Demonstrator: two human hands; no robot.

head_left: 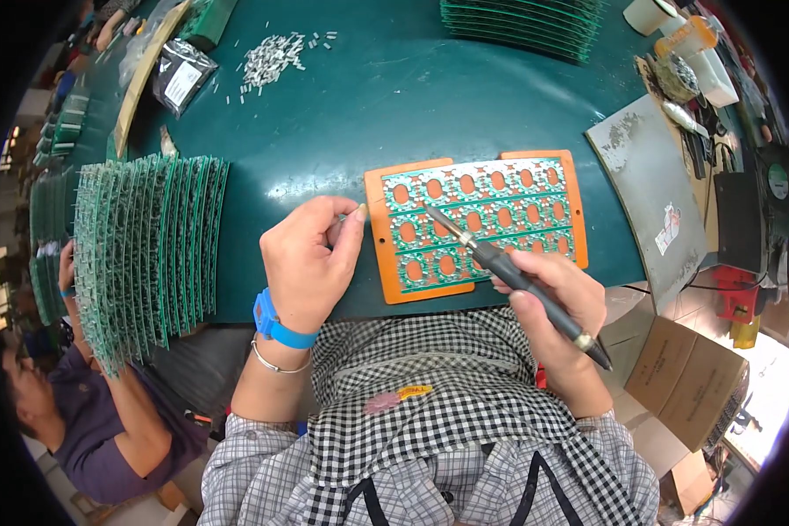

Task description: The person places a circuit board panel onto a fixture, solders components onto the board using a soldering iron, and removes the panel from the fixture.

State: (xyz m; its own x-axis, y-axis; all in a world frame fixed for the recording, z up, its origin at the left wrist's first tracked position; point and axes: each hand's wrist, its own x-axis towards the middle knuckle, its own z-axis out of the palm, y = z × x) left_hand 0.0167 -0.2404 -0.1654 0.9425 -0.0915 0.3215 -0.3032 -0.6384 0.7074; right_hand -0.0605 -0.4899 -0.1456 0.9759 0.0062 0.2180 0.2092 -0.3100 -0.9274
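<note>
The green desk was the largest thing, running out well past the orange fixture on its far side and to its left. Left of the fixture, well apart from it, stood a long row of green circuit boards on edge; to its right lay a grey metal sheet, just beside it. The fixture itself looked flat and rigid, with bare side rims that seemed the safest places to take hold of it. Next in size came the circuit-board panel, lying flat on the fixture inside those rims and pierced by rows of oval openings. It was probably light and stiff yet brittle under bending, and best lifted by its outer edges, away from the fine parts on its face. The soldering iron slanted over the fixture, its tip above the panel's left half; whether the tip touched could not be told. It looked light and well balanced, to be held only by the dark grip, since the metal front was likely hot. The right hand, at the fixture's near right corner, had its fingers closed around that grip. The left hand, just left of the fixture, had thumb and forefinger narrowly spaced; whether they pinched anything was unclear. Smallest were the pale little cylinders, heaped beyond the fixture to the far left; they would likely roll and need a fingertip pinch.
</note>
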